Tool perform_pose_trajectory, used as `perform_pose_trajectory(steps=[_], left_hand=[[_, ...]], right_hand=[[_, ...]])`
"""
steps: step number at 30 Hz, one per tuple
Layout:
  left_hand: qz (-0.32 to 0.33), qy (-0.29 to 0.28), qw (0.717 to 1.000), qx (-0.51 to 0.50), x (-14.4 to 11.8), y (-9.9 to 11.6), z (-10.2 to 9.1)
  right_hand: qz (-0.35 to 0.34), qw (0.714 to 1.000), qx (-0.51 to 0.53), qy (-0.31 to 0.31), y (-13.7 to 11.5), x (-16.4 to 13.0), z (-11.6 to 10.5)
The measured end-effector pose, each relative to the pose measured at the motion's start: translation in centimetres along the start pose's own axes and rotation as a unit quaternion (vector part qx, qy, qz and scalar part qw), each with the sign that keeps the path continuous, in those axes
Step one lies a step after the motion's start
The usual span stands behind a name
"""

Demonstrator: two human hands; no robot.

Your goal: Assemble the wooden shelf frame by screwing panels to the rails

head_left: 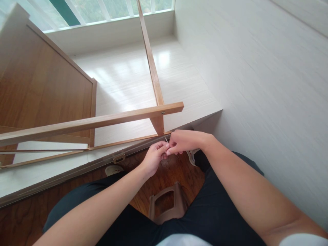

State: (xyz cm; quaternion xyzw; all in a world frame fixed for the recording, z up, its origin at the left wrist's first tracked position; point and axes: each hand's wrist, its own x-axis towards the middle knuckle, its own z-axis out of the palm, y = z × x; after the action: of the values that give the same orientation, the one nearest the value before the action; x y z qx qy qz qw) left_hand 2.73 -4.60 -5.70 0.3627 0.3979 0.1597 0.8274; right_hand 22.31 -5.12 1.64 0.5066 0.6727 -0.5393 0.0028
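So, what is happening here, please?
A seated person brings both hands together over their lap. The left hand and right hand pinch a small, thin pale pin-like piece between the fingertips; what it is exactly is too small to tell. Just beyond stands a light brown wooden frame of slim rails on a white raised platform.

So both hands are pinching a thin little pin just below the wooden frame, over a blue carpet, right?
Not quite. The floor under the hands is dark reddish wood, not blue carpet. The rest holds: in the head view, the left hand and right hand pinch a thin pin just below the wooden frame.
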Motion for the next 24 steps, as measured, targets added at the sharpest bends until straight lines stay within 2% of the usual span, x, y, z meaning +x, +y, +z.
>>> perform_pose_trajectory(steps=[24], left_hand=[[0.008, 0.027, 1.000, -0.012, 0.02, -0.22, -0.09]], right_hand=[[0.011, 1.000, 0.010, -0.012, -0.07, -0.28, -0.07]])
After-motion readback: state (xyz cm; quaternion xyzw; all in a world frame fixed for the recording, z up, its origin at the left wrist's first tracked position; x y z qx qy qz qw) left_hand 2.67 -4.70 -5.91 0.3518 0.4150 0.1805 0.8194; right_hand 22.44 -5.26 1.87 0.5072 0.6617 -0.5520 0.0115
